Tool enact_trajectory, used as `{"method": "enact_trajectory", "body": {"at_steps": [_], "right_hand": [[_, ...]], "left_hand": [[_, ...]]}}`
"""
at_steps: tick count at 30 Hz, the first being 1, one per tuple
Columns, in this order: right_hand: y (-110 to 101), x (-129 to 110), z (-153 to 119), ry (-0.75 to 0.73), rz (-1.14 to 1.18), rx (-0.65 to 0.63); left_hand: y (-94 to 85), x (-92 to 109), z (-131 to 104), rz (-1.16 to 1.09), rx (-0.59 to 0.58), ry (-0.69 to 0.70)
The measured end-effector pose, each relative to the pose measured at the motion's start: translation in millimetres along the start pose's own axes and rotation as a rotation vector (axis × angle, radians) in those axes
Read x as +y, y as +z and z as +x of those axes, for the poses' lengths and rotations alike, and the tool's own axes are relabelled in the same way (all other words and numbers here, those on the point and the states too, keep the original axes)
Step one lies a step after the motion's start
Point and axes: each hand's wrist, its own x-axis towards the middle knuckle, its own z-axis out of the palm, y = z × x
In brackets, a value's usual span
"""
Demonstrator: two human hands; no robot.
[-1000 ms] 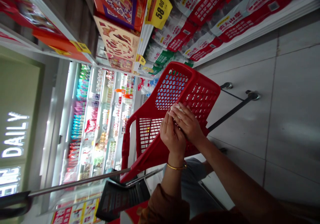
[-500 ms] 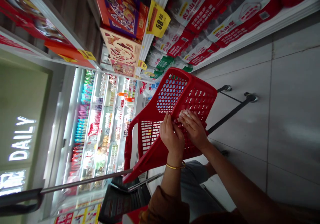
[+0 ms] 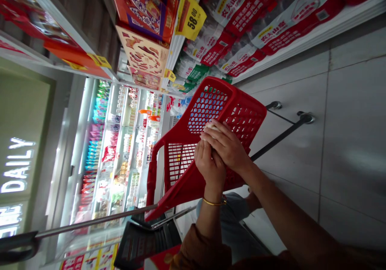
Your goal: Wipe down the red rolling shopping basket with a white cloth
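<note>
The red shopping basket (image 3: 208, 101) with perforated walls stands in the middle of the head view, on a metal cart frame. My left hand (image 3: 209, 161), with a gold bracelet at its wrist, is over the basket with fingers bent together; what they hold, if anything, is hidden. My right hand (image 3: 226, 145) lies against the left fingertips. Its closed fingers press on a small white crumpled wad (image 3: 212, 126), which looks like tissue.
The view is turned sideways. Shelves hold packs of bottled water (image 3: 277, 28) and boxes (image 3: 144, 56) by a yellow price tag (image 3: 191, 15). Bright stocked shelves (image 3: 120, 141) stand beyond. The grey tiled floor (image 3: 356, 121) lies at the right. Someone's leg (image 3: 238, 207) shows beneath the arms.
My right hand has moved left with the white wad, from beside my left hand onto its fingertips. The view has shifted slightly.
</note>
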Motion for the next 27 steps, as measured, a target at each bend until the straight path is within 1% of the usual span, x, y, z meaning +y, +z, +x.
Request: {"method": "enact_trajectory", "body": {"at_steps": [3,7,12,15,19,23,25,27], "right_hand": [[0.1,3.9,1.4,-0.005,-0.042,0.005],[-3.3,7.1,2.7,-0.015,-0.074,0.008],[-10.0,12.2,7.5,0.031,-0.061,-0.020],[-12.5,16.0,9.9,0.048,-0.037,-0.014],[-16.7,17.2,14.4,0.063,-0.042,-0.034],[-26.3,19.1,23.0,0.110,-0.112,-0.077],[-33.3,24.7,28.9,0.127,-0.175,-0.064],[-40.9,32.5,35.0,0.114,-0.233,-0.047]], "left_hand": [[0.9,0.8,-1.7,-0.006,0.019,-0.002],[1.8,0.7,-2.7,-0.011,0.013,0.005],[2.3,2.1,-2.8,-0.022,0.018,0.004],[3.8,3.6,-2.9,-0.036,0.015,-0.021],[7.1,4.8,-2.1,-0.087,0.019,-0.024],[10.1,5.4,-1.4,-0.125,0.009,-0.048],[11.5,5.3,-2.2,-0.142,-0.009,-0.067],[12.9,4.9,-3.5,-0.155,-0.014,-0.069]]}}
